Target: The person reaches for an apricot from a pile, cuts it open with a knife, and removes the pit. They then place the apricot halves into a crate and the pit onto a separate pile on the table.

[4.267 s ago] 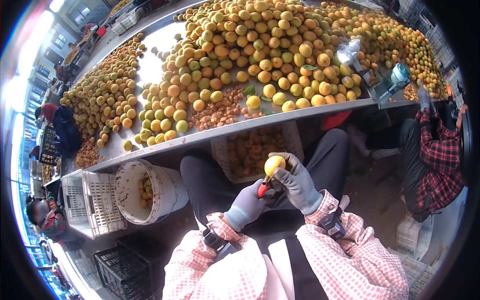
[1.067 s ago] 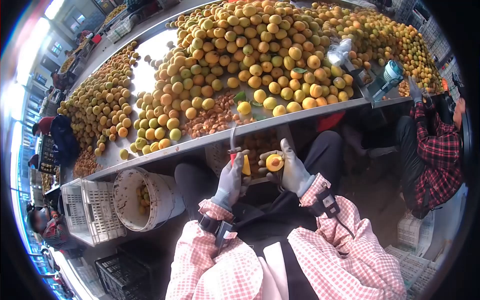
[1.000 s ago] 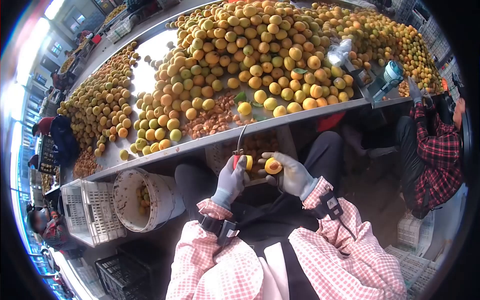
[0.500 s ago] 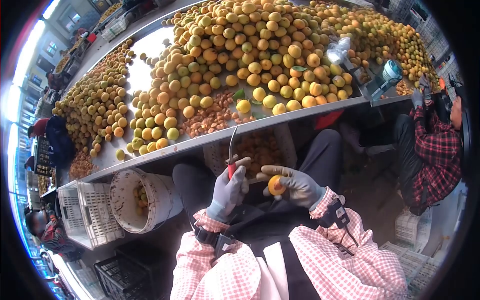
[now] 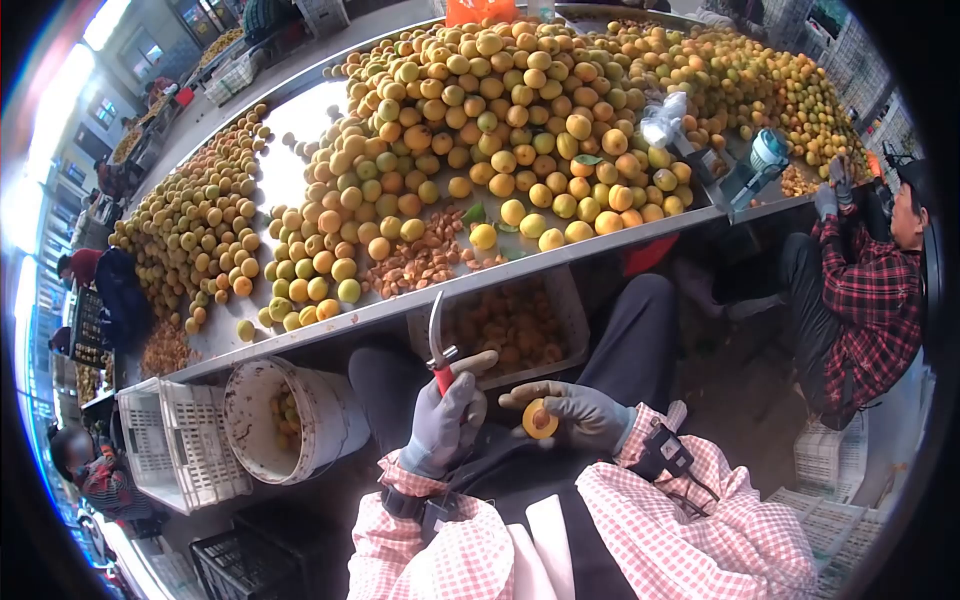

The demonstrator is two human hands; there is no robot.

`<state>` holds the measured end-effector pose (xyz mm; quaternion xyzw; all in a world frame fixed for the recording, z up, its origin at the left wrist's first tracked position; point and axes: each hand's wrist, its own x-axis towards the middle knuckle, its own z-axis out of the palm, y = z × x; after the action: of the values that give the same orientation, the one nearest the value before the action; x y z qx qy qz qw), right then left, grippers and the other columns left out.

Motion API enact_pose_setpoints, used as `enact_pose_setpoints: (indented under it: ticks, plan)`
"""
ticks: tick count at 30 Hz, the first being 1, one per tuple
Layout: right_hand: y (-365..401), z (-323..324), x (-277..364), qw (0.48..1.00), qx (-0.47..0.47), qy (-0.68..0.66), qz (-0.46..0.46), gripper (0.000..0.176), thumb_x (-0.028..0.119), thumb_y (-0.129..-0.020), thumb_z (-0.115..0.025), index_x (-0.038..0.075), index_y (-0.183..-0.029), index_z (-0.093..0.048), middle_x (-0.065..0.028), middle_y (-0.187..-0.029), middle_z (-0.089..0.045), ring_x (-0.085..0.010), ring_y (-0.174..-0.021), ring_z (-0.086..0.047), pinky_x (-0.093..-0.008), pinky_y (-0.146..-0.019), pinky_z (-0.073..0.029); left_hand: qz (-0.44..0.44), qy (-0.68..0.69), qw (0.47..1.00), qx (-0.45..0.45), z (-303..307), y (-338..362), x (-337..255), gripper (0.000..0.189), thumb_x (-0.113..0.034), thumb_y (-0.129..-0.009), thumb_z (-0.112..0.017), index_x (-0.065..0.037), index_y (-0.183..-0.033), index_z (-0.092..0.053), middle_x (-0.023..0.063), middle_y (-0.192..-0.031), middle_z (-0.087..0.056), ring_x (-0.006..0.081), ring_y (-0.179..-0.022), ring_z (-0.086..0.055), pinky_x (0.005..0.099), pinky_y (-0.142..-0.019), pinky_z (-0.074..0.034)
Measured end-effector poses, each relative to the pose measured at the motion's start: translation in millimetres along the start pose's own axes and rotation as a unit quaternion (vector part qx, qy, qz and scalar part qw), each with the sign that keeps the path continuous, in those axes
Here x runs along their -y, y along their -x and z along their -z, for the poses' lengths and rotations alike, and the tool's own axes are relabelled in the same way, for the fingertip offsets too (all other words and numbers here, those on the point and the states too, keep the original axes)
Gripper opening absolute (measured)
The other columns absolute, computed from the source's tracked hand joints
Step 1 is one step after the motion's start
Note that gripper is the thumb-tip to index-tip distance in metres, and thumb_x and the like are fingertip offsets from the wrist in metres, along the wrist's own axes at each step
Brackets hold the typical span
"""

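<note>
My left hand (image 5: 443, 424), in a grey glove, is closed around the red handle of a curved knife (image 5: 437, 340), its blade pointing up toward the table edge. Between the gloved fingers of my right hand (image 5: 585, 413) is an apricot (image 5: 540, 419), its cut face with a brown centre turned toward me. Both hands are above my lap, a short gap apart. Past them, under the table, stands a crate (image 5: 572, 318) with orange fruit pieces inside. Loose apricot stones (image 5: 420, 256) lie on the tabletop near its front edge.
A metal-edged table (image 5: 560, 256) carries large heaps of apricots (image 5: 480, 110). To my left are a stained white bucket (image 5: 345, 425) with some fruit in it and white plastic crates (image 5: 165, 430). A co-worker in a plaid shirt (image 5: 870, 305) sits at the right.
The apricot in my right hand now shows an open cut face. The knife has shifted left and tilts left. My view has moved slightly, revealing more of the table's far side.
</note>
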<state>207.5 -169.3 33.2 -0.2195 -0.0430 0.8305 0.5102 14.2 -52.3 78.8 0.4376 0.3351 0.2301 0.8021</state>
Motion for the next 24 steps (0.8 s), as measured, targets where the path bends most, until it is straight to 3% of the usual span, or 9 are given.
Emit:
enact_pose_setpoints:
  ticks: [4,6,11,14,16,17,19,20,24]
  plan:
    - [-8,23,-15,0.999,-0.017,-0.032,0.011,0.044,0.013,-0.094,-0.059,0.001,-0.134,-0.045,-0.0101,-0.116,-0.061,-0.0167,-0.093,-0.063,-0.0245,-0.080,-0.050,-0.011,0.007,1.000,0.005,0,2,1,0.053,-0.040,-0.100,-0.047,0.003,-0.131,-0.049,-0.0009,-0.053,-0.047,0.0044,-0.037,-0.036,0.0194,-0.036,-0.030]
    - [-10,22,-15,0.996,-0.056,0.072,0.018,0.050,0.012,-0.090,-0.063,0.001,-0.134,-0.042,-0.0044,-0.097,-0.059,-0.0125,-0.081,-0.058,-0.0217,-0.075,-0.046,-0.038,-0.004,0.999,0.020,0,0,1,0.051,-0.039,-0.100,-0.047,0.003,-0.130,-0.049,-0.0009,-0.053,-0.046,0.0044,-0.036,-0.035,0.0196,-0.035,-0.030]
    - [-16,7,-12,0.992,-0.072,0.100,0.041,0.059,-0.002,-0.081,-0.062,0.003,-0.134,-0.038,-0.0016,-0.090,-0.052,-0.0086,-0.075,-0.053,-0.0208,-0.069,-0.045,-0.024,0.023,0.999,0.024,0,-2,2,0.047,-0.032,-0.101,-0.047,0.005,-0.131,-0.050,-0.0004,-0.055,-0.049,0.0047,-0.039,-0.037,0.0185,-0.038,-0.030]
    - [-19,4,-12,0.959,-0.118,0.241,0.088,0.061,-0.004,-0.078,-0.060,0.004,-0.134,-0.037,-0.0028,-0.094,-0.052,-0.0088,-0.078,-0.054,-0.0206,-0.071,-0.044,-0.009,0.043,0.999,0.017,-1,-5,4,0.047,-0.031,-0.101,-0.047,0.005,-0.130,-0.050,-0.0005,-0.055,-0.049,0.0047,-0.039,-0.037,0.0184,-0.038,-0.031]
    - [-23,8,-15,0.809,-0.104,0.540,0.209,0.043,0.002,-0.084,-0.064,0.003,-0.124,-0.048,-0.0033,-0.090,-0.054,-0.0093,-0.073,-0.054,-0.0212,-0.069,-0.047,-0.021,0.034,0.999,0.025,0,-6,6,0.046,-0.031,-0.101,-0.048,0.005,-0.130,-0.050,-0.0005,-0.056,-0.049,0.0046,-0.039,-0.038,0.0184,-0.038,-0.031]
    - [-21,8,-13,0.810,-0.102,0.539,0.207,0.043,0.002,-0.084,-0.064,0.003,-0.124,-0.048,-0.0033,-0.090,-0.054,-0.0093,-0.073,-0.054,-0.0212,-0.069,-0.047,-0.020,0.035,0.999,0.023,0,-7,6,0.046,-0.031,-0.101,-0.048,0.005,-0.130,-0.050,-0.0005,-0.056,-0.049,0.0046,-0.039,-0.038,0.0184,-0.038,-0.031]
    - [-16,-4,0,0.939,-0.164,0.300,0.033,0.023,0.016,-0.091,-0.066,0.002,-0.105,-0.057,-0.0045,-0.083,-0.057,-0.0105,-0.065,-0.054,-0.0220,-0.062,-0.048,-0.036,0.057,0.997,0.044,-1,-10,7,0.045,-0.030,-0.101,-0.049,0.005,-0.129,-0.051,-0.0008,-0.056,-0.048,0.0049,-0.038,-0.037,0.0187,-0.037,-0.031]
    - [-13,0,4,0.956,-0.161,0.245,0.013,0.024,0.028,-0.094,-0.063,0.004,-0.096,-0.065,-0.0059,-0.086,-0.065,-0.0096,-0.077,-0.061,-0.0229,-0.067,-0.053,-0.036,0.058,0.997,0.044,-2,-12,7,0.045,-0.030,-0.101,-0.049,0.005,-0.129,-0.051,-0.0008,-0.056,-0.048,0.0049,-0.038,-0.037,0.0187,-0.037,-0.031]
    - [-12,8,10,0.982,-0.098,0.156,-0.040,0.025,0.025,-0.093,-0.062,0.004,-0.106,-0.060,-0.0063,-0.093,-0.062,-0.0113,-0.079,-0.060,-0.0235,-0.072,-0.053,-0.038,0.097,0.993,0.057,-6,-15,4,0.043,-0.029,-0.101,-0.049,0.004,-0.128,-0.052,-0.0012,-0.055,-0.046,0.0052,-0.038,-0.037,0.0191,-0.036,-0.030]
